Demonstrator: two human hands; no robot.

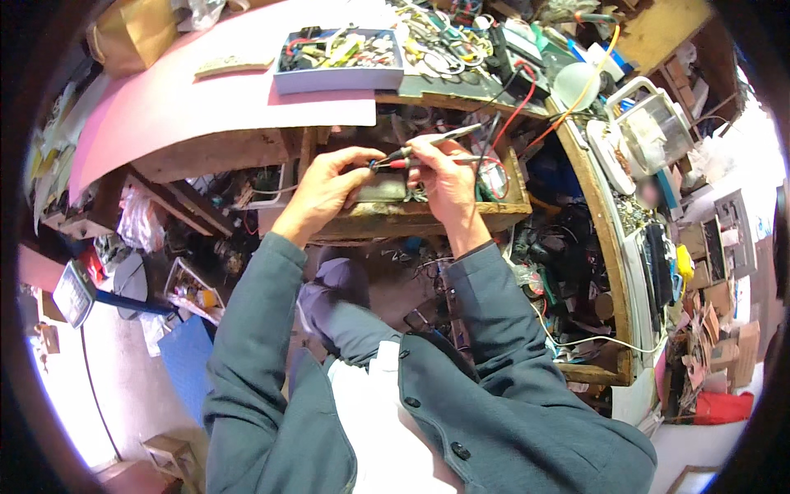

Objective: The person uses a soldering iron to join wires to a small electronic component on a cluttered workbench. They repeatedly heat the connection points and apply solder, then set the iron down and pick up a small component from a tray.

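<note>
Over an open wooden drawer (pixel 395 216), my left hand (pixel 327 188) is closed in a pinch on a small dark blue part (pixel 373 165), too small to name its kind. My right hand (pixel 446 179) grips two test probes side by side. One is a black-and-grey probe (pixel 448 136); the other is a red probe (pixel 398 163). Both tips point left and meet the small part between my left thumb and finger, though I cannot tell if they touch its leads. A red test lead (pixel 527 100) runs up from the probes to the far right.
On the far bench stands a blue-grey box (pixel 337 81) full of small parts, beside a heap of cables (pixel 444 49). Pink sheeting (pixel 189 107) covers the bench at left. A clear plastic container (pixel 654 123) sits at right. An orange cable (pixel 594 78) crosses the right corner.
</note>
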